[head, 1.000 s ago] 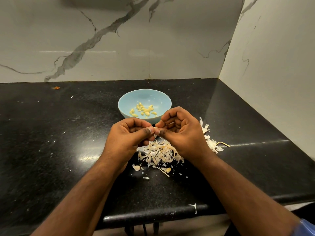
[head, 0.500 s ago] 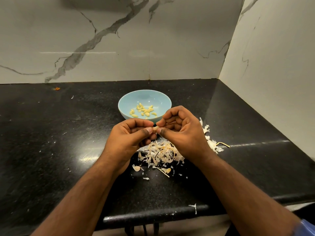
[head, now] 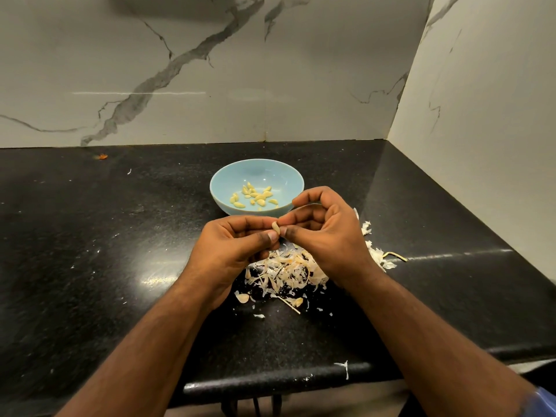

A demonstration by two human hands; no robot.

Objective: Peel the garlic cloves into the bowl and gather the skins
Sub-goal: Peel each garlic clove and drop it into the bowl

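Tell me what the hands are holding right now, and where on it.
A garlic clove, pinched between the left hand and the right hand, each at one side, by thumb and fingertips.

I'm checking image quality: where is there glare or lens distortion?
Head view: a bright glare patch on the black counter left of the left hand; a thin light streak on the marble wall; wide-angle bending bows the counter's front edge; the garlic clove stays sharp.

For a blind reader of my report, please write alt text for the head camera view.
Two hands, left hand and right hand, pinch one garlic clove above a pile of skins on a black counter. Behind them a blue bowl holds peeled cloves.
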